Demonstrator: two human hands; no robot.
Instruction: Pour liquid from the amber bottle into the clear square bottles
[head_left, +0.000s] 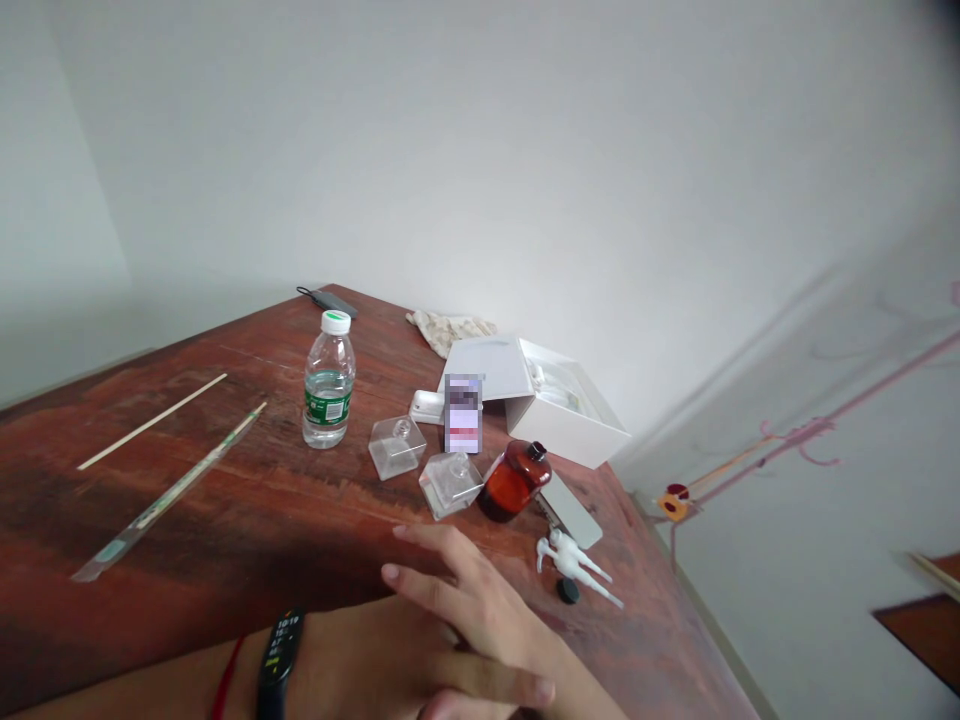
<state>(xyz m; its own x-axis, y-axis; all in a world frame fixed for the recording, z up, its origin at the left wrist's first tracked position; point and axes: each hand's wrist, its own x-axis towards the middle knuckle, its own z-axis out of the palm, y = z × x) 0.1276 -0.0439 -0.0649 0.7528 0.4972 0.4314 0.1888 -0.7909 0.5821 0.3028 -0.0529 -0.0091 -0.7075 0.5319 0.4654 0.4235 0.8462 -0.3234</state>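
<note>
My left hand [405, 640] comes in from the left, wearing a black fitness band [280, 645] and a red string. It crosses my right hand [480, 595] near the wrist, one finger lying straight across it; the bottom edge cuts off part of the left hand. My right hand is open, its fingers stretched leftward, and I see nothing held in either. Just beyond stand two clear square glass bottles, one further back [395, 450] and one nearer [450, 485], and an amber bottle [514, 482] without a cap. White pump heads [574, 562] and a black cap [568, 591] lie to the right.
A water bottle [328, 390] stands left of centre. Further left lie a bare chopstick [154, 420] and a wrapped pair [180, 490]. Behind are a phone [463, 425], an opened white box [559, 425], a cloth [446, 330] and a grey pouch [334, 303] by the wall.
</note>
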